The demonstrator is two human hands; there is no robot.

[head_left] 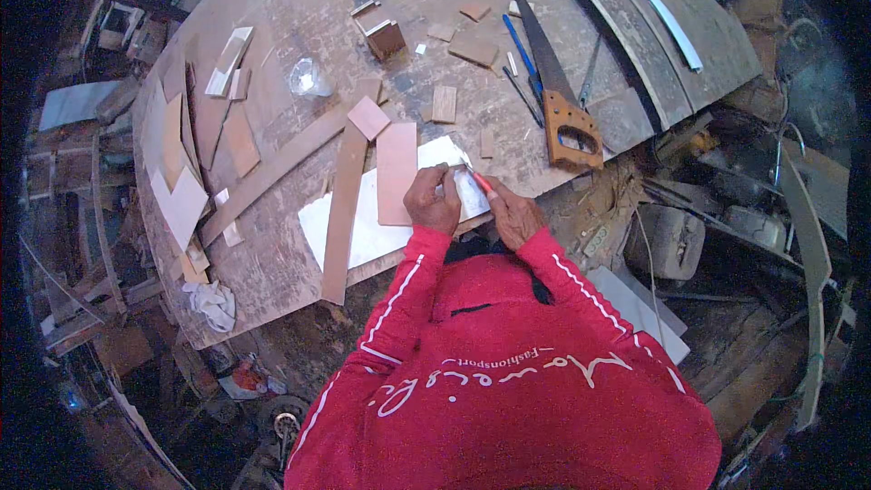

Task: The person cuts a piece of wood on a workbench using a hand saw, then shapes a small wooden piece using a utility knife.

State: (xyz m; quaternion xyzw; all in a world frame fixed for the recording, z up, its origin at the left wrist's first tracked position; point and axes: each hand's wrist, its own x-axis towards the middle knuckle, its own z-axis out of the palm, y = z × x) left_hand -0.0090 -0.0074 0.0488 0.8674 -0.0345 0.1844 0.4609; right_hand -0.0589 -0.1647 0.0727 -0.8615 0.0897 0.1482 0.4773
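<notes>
My left hand (433,201) is closed, its fingers curled over a white sheet (354,249) at the table's near edge. What it pinches, if anything, is hidden. Beside it, my right hand (517,218) grips a red-handled tool (482,182). A slim pale tip runs from the handle towards the sheet's far right corner; its exact kind is too small to tell. Lying on the sheet, a pinkish flat board (396,168) reaches to my left hand. Left of that board, a long brown wooden strip (345,218) crosses the sheet and sticks out over the table edge.
A handsaw (572,132) with a wooden handle lies to the right, beside a blue rod (523,50). Wood offcuts (474,48), a clear plastic cup (310,79) and a small wooden block (379,34) sit farther back. A crumpled white cloth (214,305) is at the left edge.
</notes>
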